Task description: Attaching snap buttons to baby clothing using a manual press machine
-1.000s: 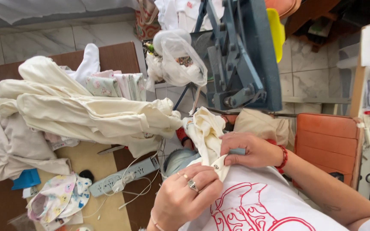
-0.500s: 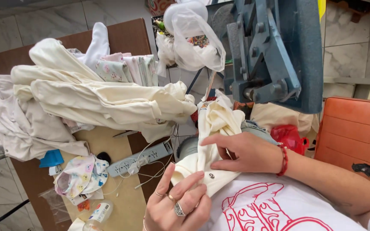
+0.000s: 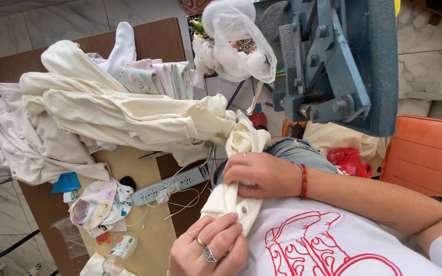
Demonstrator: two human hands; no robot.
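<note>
- Here, your packages first: a clear plastic bag (image 3: 241, 43) hangs at twelve o'clock, bulging, with small multicoloured bits inside that are too small to make out.
- A small clear bottle (image 3: 120, 251) with a white label carrying red and blue patches lies on its side at seven o'clock on the wooden table (image 3: 149, 240), neck toward the bottom edge.
- A crumpled red plastic bag (image 3: 351, 161) sits at three o'clock, behind your right forearm.
- A blue card-like scrap (image 3: 66, 182) lies at nine o'clock under the heap of cream garments (image 3: 108, 115); its print is unreadable.
- The cream garment piece (image 3: 236, 191) you are working lies at the centre, over your lap. Its long axis runs from about five o'clock up toward twelve, the upper end bunched and rising toward the blue metal press (image 3: 344, 66).
- A row of metal snaps (image 3: 242, 209) shows on its lower end.
- Your right hand (image 3: 264, 174) lies over the middle of the piece, fingers curled down and gripping the cloth, a red cord bracelet at the wrist.
- Your left hand (image 3: 211, 248), ringed, is at six o'clock, fingertips pinching the lower end of the piece just below the snaps.
- Hidden parts: your right hand covers the middle of the piece, the frame cuts off your left wrist, and the press's top runs out of view.
- A grey power strip (image 3: 172, 185) lies near the table's edge at seven o'clock, just beside a patterned pastel cloth (image 3: 101, 202).
</note>
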